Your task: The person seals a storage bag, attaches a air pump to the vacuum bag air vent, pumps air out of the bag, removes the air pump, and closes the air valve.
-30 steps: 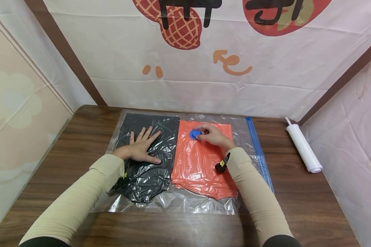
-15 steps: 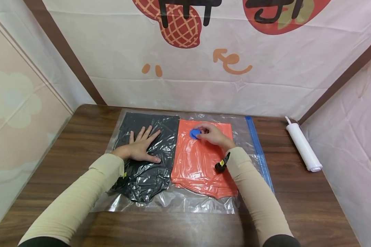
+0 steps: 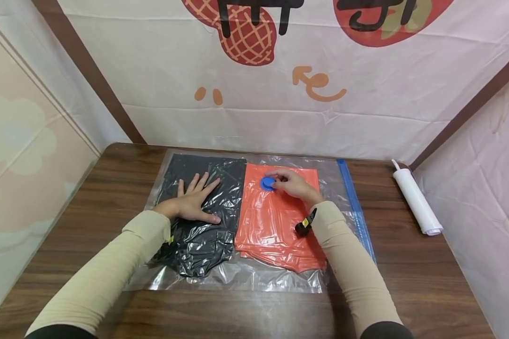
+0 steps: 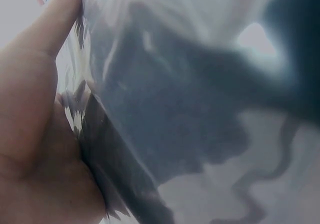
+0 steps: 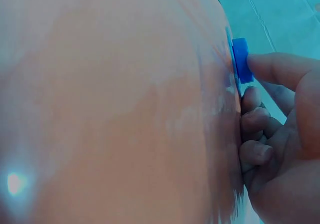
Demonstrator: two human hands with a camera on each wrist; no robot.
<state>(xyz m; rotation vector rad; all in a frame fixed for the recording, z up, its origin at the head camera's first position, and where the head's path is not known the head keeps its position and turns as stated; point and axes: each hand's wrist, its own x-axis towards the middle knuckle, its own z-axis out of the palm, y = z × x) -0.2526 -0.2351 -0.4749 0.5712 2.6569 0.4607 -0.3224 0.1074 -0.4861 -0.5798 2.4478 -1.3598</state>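
A clear plastic vacuum storage bag (image 3: pixel 254 284) lies flat with a folded black item (image 3: pixel 208 165) on its left and a folded orange-red item (image 3: pixel 263 226) on its right. My left hand (image 3: pixel 191 205) rests on the bag over the black item, fingers spread. With thumb and fingers, my right hand (image 3: pixel 294 185) pinches the edge of the round blue valve cap (image 3: pixel 267 183) above the orange-red item. In the right wrist view the thumb touches the blue cap (image 5: pixel 242 60), while other fingers curl against the bag. The left wrist view shows the left hand (image 4: pixel 35 119) against shiny plastic.
A blue zip strip (image 3: pixel 352 193) runs along the bag's right edge. A white hand pump (image 3: pixel 416 202) lies at the right side of the brown wooden table (image 3: pixel 254 315). A printed fabric backdrop (image 3: pixel 263 127) stands behind the table.
My right fingertips have shifted slightly at the blue cap, and its raised top now looks more centred on its base. The left hand and the bag stay in place.
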